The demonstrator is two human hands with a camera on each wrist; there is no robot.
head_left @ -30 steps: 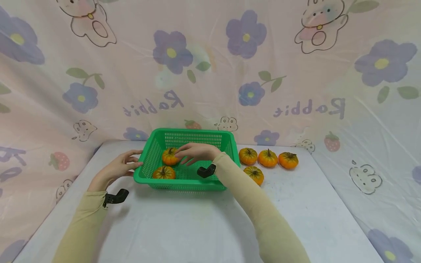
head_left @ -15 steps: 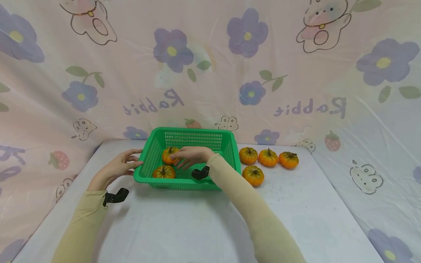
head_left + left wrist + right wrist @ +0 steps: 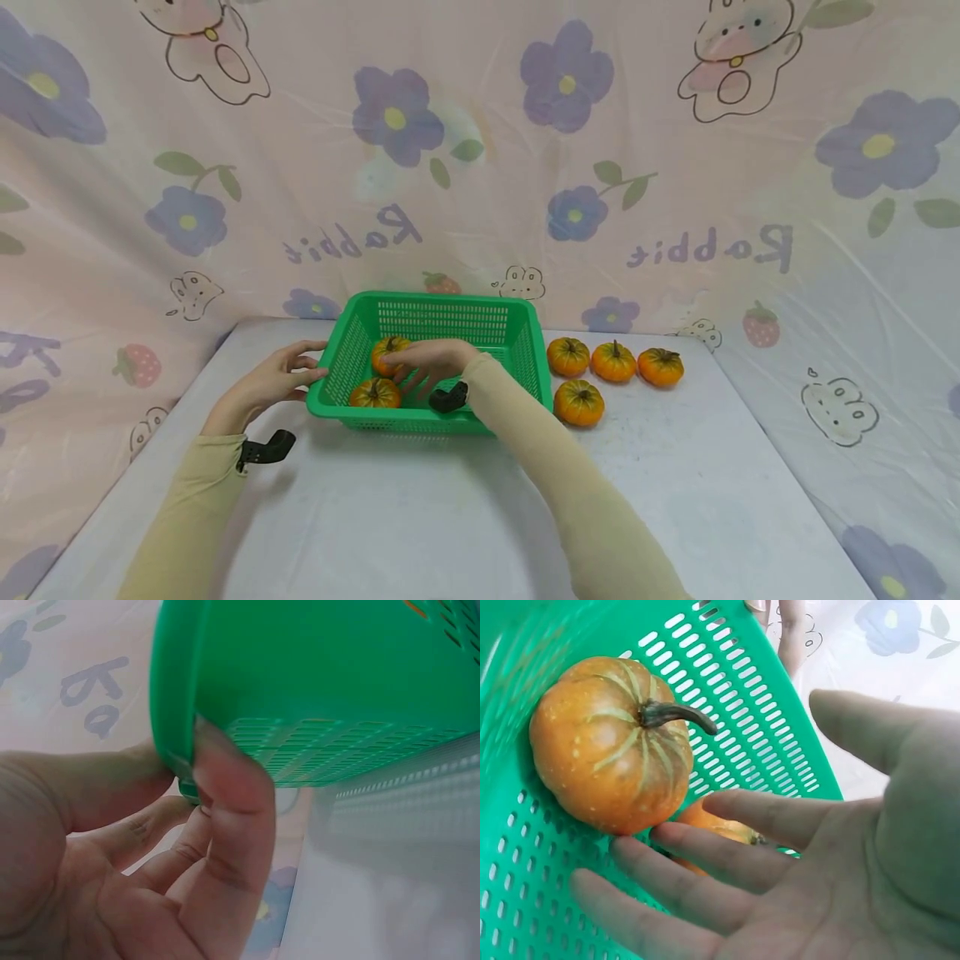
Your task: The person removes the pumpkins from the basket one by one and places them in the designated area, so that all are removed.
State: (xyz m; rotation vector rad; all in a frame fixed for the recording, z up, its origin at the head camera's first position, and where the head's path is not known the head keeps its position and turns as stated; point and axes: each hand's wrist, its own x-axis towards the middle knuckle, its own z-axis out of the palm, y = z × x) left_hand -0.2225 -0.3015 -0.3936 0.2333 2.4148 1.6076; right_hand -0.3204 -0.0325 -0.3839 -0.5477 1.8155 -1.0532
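My left hand (image 3: 266,385) grips the left rim of a green plastic basket (image 3: 420,414), thumb and fingers on either side of it in the left wrist view. Two small orange pumpkins lie in the basket's left half: a rear pumpkin (image 3: 384,357) and a front pumpkin (image 3: 375,393). My right hand (image 3: 431,358) reaches inside with its fingers spread and stretched out, overlapping the rear pumpkin in the head view. In the right wrist view its fingertips stand right by a large-looking pumpkin (image 3: 592,750) with a dark curved stem, and partly hide a second pumpkin (image 3: 709,821).
Right of the basket, several more pumpkins (image 3: 613,362) stand on the white table (image 3: 375,517), one (image 3: 579,403) nearer the front and close to the basket wall. A patterned curtain (image 3: 480,183) hangs behind the table.
My right hand has shifted left and slightly lower inside the basket, toward the two pumpkins. The left hand keeps its hold on the rim, and the basket has stayed in place.
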